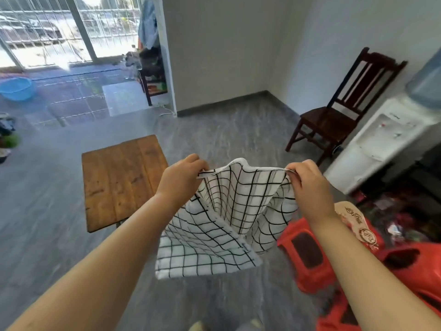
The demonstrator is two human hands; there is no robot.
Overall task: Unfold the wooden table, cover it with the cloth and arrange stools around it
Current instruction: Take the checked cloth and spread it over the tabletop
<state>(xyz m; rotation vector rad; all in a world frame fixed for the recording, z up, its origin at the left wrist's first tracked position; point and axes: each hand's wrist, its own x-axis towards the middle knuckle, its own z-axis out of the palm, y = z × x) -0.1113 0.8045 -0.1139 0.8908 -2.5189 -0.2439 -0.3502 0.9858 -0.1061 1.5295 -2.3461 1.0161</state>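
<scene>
Out in front, in mid-air: cloth, white with a black grid, held up by its top edge. The rest hangs in loose folds, and one lower corner flares out toward the camera.
Left grip: fingers and thumb pinch the cloth's upper left corner, with the bare forearm stretched forward.
Right grip: fingers curl over and pinch the cloth's upper right edge, level with the other hand, and the top hem sags slightly between the two.
Desk: wooden, with a plank top, standing unfolded on the floor to the left of the cloth. The left forearm crosses in front of its near right corner. The cloth hangs apart from it.
Stools: one red plastic stool stands on the floor at lower right, just under the right forearm. A second red stool is close beside it. More red plastic fills the bottom right corner, too blurred to make out.
Printed item: beige with red markings, lying above the stools behind the right wrist. What it is cannot be told.
Chair: dark wood, against the right wall.
Water dispenser: white with a blue bottle on top, just to the right of the chair.
Basin: blue, on the floor at far left near the glass door.
Floor: grey tiles.
</scene>
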